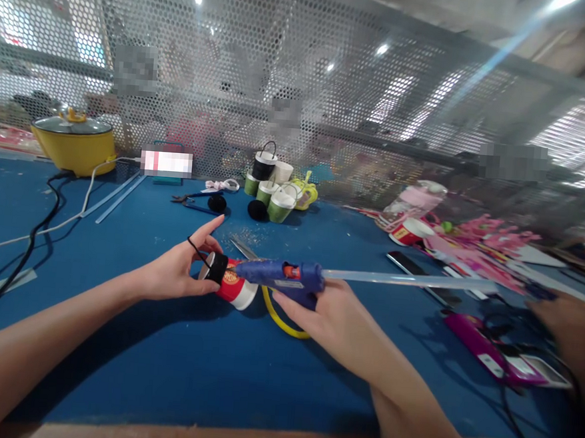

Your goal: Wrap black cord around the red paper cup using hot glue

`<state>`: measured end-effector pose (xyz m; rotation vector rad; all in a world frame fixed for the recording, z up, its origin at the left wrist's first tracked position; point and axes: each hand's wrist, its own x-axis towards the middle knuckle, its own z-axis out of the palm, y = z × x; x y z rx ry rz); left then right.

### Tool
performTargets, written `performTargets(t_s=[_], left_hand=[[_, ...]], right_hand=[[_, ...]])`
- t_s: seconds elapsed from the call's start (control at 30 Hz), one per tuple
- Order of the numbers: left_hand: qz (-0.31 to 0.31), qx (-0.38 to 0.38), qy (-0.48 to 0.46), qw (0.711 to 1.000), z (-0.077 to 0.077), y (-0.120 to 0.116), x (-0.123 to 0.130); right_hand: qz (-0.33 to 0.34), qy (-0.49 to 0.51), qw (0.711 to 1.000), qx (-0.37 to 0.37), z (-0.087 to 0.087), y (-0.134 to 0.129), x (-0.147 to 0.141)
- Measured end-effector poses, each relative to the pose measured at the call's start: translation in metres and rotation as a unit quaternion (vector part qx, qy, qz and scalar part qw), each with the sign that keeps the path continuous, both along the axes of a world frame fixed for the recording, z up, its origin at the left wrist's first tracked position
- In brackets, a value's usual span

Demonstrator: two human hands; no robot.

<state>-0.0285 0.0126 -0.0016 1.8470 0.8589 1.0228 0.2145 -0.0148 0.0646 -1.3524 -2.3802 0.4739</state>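
My left hand [184,265] grips a small red and white paper cup [239,291] by its black-banded end, tilting it on its side above the table. A thin black cord loops up from that end, by my fingers. In my right hand [338,315] is a blue hot glue gun [273,271], a long clear glue stick [408,280] sticking out of its back. Its nozzle points left and meets the cup near the black band; whether they touch I cannot tell. Under the gun lie scissors with yellow handles [282,322].
Several small cups [279,203] stand by the mesh panel [330,115], near blue-handled pliers [198,204]. A yellow electric pot [74,147] is at far left, its cord on the blue table. Right are a phone [412,271], a purple box [478,345] and another person's hand [561,318].
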Motion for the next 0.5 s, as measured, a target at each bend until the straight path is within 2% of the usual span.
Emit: performTargets(t_s=[0.2,0.5], left_hand=[[-0.007,0.044,0.038,0.998,-0.003,0.001,-0.003],[-0.016,0.069,0.047,0.996,-0.005,0.002,-0.006]], right_hand=[[-0.039,0.027,0.999,0.010,0.003,0.004,-0.005],[-0.062,0.002,0.998,0.009,-0.001,0.012,-0.006]])
